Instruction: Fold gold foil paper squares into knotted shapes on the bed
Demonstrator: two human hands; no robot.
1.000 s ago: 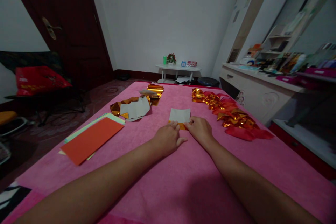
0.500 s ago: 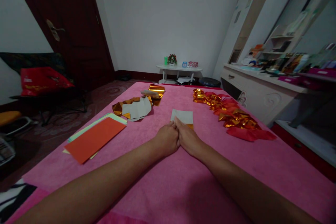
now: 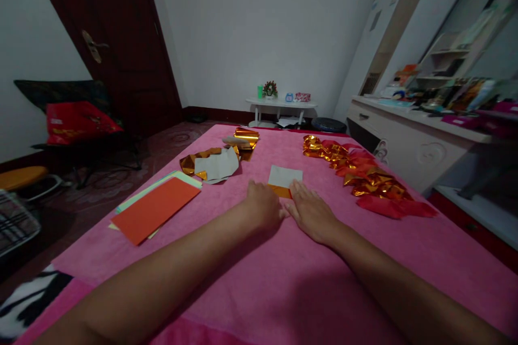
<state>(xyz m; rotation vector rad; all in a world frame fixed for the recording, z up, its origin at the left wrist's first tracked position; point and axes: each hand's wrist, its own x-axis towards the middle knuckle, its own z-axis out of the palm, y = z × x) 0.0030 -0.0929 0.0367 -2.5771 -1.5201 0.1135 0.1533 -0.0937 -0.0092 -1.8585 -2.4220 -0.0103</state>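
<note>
A small sheet of gold foil paper [image 3: 285, 176] lies on the pink cloth in front of me, its pale grey back facing up. Along its near edge runs a folded gold strip [image 3: 282, 191]. My right hand [image 3: 312, 213] lies flat, fingers stretched out, with its fingertips on the right end of that strip. At the left end, my left hand [image 3: 265, 207] is curled closed against the strip. Its fingertips are mostly hidden, so whether they pinch the paper does not show. The two hands nearly meet at the thumbs.
Left lies a stack of coloured paper [image 3: 157, 210], orange on top. Beyond it are torn foil pieces [image 3: 218, 164] and a gold foil roll [image 3: 246, 137]. Crumpled gold and red foil [image 3: 360, 175] stretches along the right side. A white dresser [image 3: 408, 135] stands at right.
My hands, together over the near edge before, have spread apart: the left slid left, the right moved right and flattened. The gold strip now shows between them. The view shifted slightly.
</note>
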